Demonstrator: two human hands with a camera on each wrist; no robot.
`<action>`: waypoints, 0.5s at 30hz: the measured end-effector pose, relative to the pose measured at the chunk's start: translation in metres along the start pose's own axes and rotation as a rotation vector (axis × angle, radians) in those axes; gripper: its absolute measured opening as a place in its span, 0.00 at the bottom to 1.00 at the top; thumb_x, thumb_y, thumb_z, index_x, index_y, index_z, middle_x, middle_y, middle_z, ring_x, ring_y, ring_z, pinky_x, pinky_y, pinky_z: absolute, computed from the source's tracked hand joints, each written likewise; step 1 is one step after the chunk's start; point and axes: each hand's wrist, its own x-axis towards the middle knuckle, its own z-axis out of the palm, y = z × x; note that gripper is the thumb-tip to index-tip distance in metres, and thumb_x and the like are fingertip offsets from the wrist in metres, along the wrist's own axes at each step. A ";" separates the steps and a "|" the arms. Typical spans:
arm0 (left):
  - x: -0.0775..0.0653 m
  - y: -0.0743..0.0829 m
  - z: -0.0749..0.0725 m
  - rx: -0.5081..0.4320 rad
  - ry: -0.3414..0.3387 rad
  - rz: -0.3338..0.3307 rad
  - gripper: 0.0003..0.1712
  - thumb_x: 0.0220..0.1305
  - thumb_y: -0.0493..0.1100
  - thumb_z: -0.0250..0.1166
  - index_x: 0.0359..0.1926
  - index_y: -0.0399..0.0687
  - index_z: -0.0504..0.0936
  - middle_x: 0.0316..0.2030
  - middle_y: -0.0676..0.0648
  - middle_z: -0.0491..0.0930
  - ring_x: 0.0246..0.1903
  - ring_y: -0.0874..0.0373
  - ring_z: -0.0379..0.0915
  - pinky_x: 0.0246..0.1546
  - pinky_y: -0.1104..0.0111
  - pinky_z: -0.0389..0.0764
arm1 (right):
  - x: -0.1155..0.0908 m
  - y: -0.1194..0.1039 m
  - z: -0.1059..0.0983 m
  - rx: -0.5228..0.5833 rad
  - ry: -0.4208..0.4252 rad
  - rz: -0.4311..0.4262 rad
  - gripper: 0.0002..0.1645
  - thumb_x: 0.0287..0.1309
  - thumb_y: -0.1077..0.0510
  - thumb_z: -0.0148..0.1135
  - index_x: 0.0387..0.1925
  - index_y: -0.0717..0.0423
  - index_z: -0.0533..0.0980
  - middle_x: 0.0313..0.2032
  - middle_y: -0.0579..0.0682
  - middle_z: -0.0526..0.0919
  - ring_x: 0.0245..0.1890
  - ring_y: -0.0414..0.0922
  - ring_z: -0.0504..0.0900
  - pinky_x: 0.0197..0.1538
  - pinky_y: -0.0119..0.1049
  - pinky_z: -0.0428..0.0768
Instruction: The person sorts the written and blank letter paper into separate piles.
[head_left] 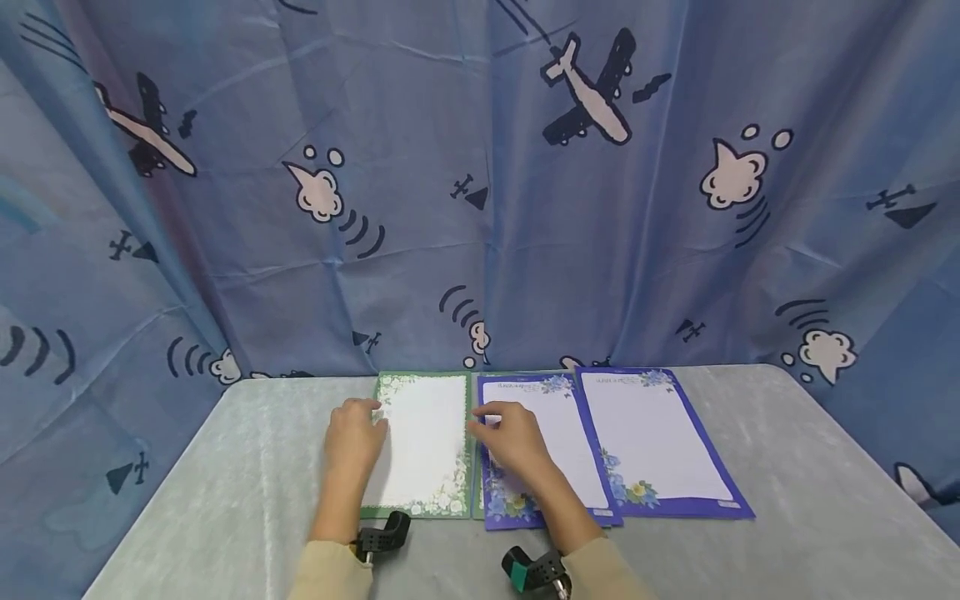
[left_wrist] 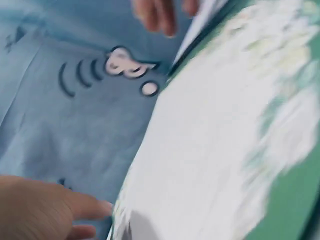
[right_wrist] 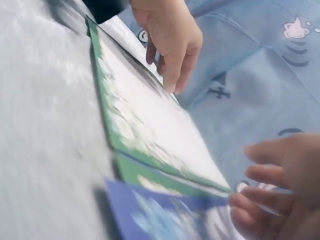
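Observation:
A green-bordered sheet of stationery paper [head_left: 423,442] with white flowers lies flat on the table. My left hand [head_left: 354,437] is at its left edge, fingers bent loosely with the tips right by the border. At the opposite edge is my right hand [head_left: 513,437], its fingers spread and nothing between them in the right wrist view. Below the right hand, a purple-bordered sheet [head_left: 555,433] with blue and yellow flowers overlaps another green-bordered sheet [right_wrist: 145,181], of which only a strip shows. A second purple-bordered sheet [head_left: 660,442] lies to the right, its left side meeting the first purple one.
The grey table [head_left: 795,517] extends on both sides of the papers. Behind its far edge hangs a blue curtain [head_left: 420,167] printed with planes and clouds. Black wrist devices sit on the left wrist [head_left: 382,537] and the right wrist [head_left: 536,571].

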 end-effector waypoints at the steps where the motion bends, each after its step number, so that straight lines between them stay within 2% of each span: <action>1: -0.001 0.005 0.003 0.012 0.018 0.020 0.17 0.63 0.38 0.66 0.53 0.37 0.85 0.53 0.32 0.83 0.55 0.33 0.77 0.53 0.44 0.79 | 0.000 0.001 -0.004 0.002 0.011 0.012 0.16 0.61 0.53 0.69 0.47 0.56 0.86 0.48 0.56 0.89 0.34 0.45 0.84 0.39 0.40 0.80; 3: -0.003 0.017 0.009 0.000 0.026 0.060 0.16 0.65 0.39 0.66 0.51 0.39 0.86 0.51 0.34 0.84 0.52 0.36 0.79 0.50 0.46 0.80 | 0.000 0.004 -0.013 -0.004 0.034 0.019 0.14 0.61 0.53 0.69 0.46 0.55 0.87 0.47 0.55 0.89 0.42 0.49 0.86 0.43 0.44 0.82; 4: -0.004 0.024 0.012 -0.029 0.008 0.075 0.15 0.65 0.40 0.66 0.51 0.39 0.86 0.49 0.35 0.85 0.50 0.38 0.81 0.48 0.47 0.81 | 0.000 0.007 -0.017 -0.015 0.048 0.011 0.14 0.61 0.53 0.68 0.45 0.55 0.87 0.46 0.55 0.89 0.44 0.51 0.85 0.45 0.47 0.82; 9: -0.014 0.050 0.033 -0.207 -0.140 0.105 0.16 0.66 0.42 0.66 0.53 0.42 0.86 0.47 0.41 0.87 0.43 0.48 0.84 0.41 0.56 0.83 | -0.001 0.026 -0.037 -0.080 0.103 -0.005 0.13 0.62 0.54 0.68 0.44 0.55 0.87 0.48 0.56 0.89 0.54 0.57 0.83 0.57 0.55 0.79; 13: -0.023 0.064 0.050 -0.317 -0.240 0.153 0.17 0.66 0.42 0.66 0.54 0.41 0.85 0.50 0.41 0.87 0.46 0.48 0.83 0.48 0.54 0.83 | -0.006 0.041 -0.054 -0.118 0.126 0.005 0.12 0.61 0.54 0.68 0.43 0.55 0.87 0.49 0.57 0.88 0.55 0.58 0.83 0.59 0.57 0.77; 15: -0.027 0.069 0.056 -0.333 -0.253 0.175 0.18 0.65 0.42 0.67 0.54 0.40 0.85 0.50 0.40 0.86 0.48 0.48 0.82 0.51 0.53 0.82 | -0.009 0.046 -0.063 -0.141 0.127 0.011 0.12 0.62 0.55 0.68 0.44 0.56 0.87 0.50 0.58 0.88 0.56 0.60 0.82 0.60 0.58 0.77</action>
